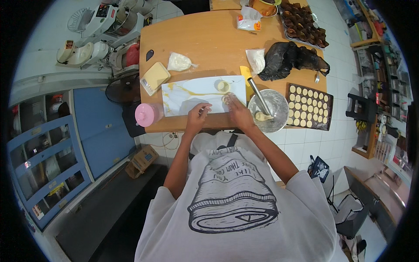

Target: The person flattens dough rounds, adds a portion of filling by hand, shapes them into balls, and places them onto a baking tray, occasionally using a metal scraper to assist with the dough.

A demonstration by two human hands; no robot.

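Note:
A white marble-patterned board (183,87) lies along the table's near edge, streaked with yellow. My right hand (240,111) reaches over its right part, fingers stretched forward and lying at a small pale piece of dough (225,100). My left hand (199,114) rests at the board's front edge, fingers loosely bent and apart, with nothing visible in them. A round, clear ring-like thing (223,86) stands on the board beyond my right hand. Right of that hand is a metal bowl (281,102) holding pale dough (263,116) and a metal-handled tool (259,96).
A dark tray (329,113) of pale dough rounds lies right of the bowl. A yellow scraper (245,71), a flour bag (256,60) and a black plastic bag (279,61) lie behind. On the left are a pink-lidded container (146,115), a pale yellow-topped box (156,77) and another white bag (179,62).

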